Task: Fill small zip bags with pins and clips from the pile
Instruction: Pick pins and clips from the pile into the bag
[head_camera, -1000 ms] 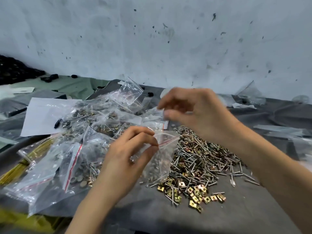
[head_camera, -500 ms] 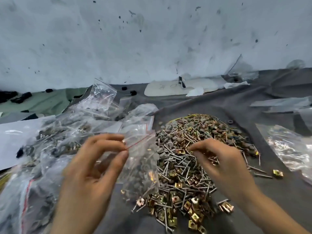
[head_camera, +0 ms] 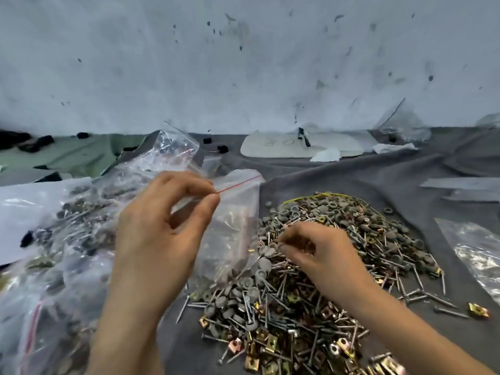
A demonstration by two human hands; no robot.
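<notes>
head view: my left grip (head_camera: 151,247) pinches the zip bag (head_camera: 232,212) by its red-striped mouth, holding it up just left of the pile (head_camera: 273,315) on the bench (head_camera: 351,171). my right grip (head_camera: 322,255), up at the bag mouth a second ago, is now down in the pins (head_camera: 392,253), fingers curled narrow; i cannot tell if it holds any. i judge one load went in and the next pick begins.

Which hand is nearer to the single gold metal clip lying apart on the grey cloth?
The right. The right hand is on the pile, left of the clip; the left hand is farther left, pinching the clear zip bag.
</notes>
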